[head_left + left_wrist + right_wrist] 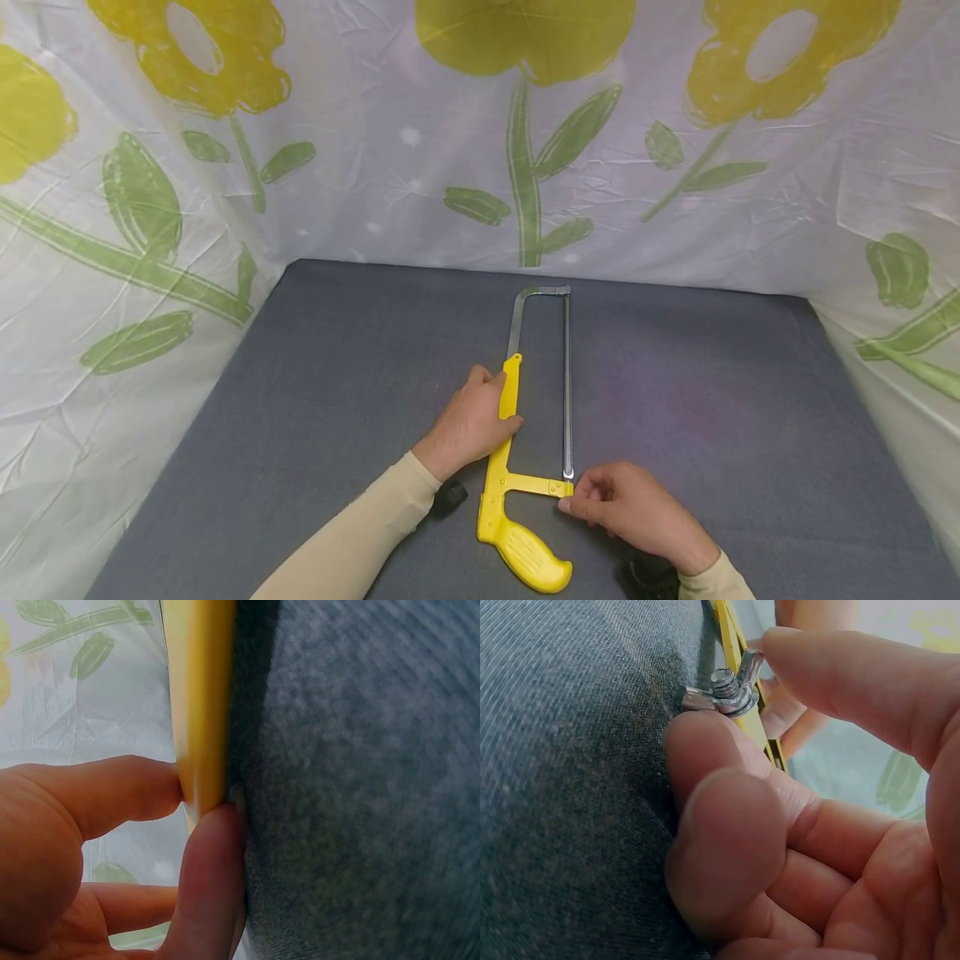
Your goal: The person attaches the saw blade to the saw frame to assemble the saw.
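Hacksaw [495,477] partly behind left hand [468,423]; head view hides wing nut [740,701].

Dark grey fabric-covered tabletop [360,350]; white sheeting [360,167] printed with yellow flowers [525,33], green stems [523,167], leaves [581,129] behind it and along both sides.

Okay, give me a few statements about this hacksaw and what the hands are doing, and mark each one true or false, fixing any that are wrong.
1. The hacksaw has a yellow handle. True.
2. In the head view, that handle is at the far end. False: it is at the near end.
3. The left hand holds the yellow frame. True.
4. The right hand has its fingers at a metal wing nut. True.
5. The left hand is at the wing nut too. False: it is farther up, on the frame.
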Motion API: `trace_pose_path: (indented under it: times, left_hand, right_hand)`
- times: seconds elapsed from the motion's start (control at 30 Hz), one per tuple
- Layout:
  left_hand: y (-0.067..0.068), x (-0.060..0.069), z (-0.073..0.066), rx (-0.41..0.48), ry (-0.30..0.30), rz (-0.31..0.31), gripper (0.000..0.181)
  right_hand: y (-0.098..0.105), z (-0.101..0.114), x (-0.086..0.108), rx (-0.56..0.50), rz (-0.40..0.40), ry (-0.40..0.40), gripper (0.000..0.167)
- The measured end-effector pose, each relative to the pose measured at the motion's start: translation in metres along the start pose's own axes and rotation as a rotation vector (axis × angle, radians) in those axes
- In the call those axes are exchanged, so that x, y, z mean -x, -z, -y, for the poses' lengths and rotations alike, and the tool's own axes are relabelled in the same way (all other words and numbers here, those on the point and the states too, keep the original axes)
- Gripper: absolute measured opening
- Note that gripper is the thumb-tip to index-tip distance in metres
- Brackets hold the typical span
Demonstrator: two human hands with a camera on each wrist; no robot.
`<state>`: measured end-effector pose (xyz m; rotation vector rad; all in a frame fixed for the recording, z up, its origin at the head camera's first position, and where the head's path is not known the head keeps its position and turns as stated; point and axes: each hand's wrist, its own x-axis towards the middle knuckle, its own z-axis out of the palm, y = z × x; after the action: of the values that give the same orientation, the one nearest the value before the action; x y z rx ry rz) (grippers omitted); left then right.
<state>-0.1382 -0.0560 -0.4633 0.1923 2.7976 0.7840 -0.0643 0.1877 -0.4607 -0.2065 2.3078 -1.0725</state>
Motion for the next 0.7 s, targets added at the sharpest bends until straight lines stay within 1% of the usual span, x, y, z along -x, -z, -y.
trace_pose_path:
  times: [0.4,0.7]
  left_hand:
    - [-0.0009,-0.0008,0.0000,0.001,0.008,-0.002,0.081]
    - [-0.0003,-0.0011,0.0013,0.003,-0.028,-0.011,0.080]
  right_hand:
    - [-0.0008,-0.0016,-0.0010,-0.001,-0.001,0.021,0.033]
    - [-0.0009,-0.0032,-0.0011,0.017,-0.009,0.039,0.031]
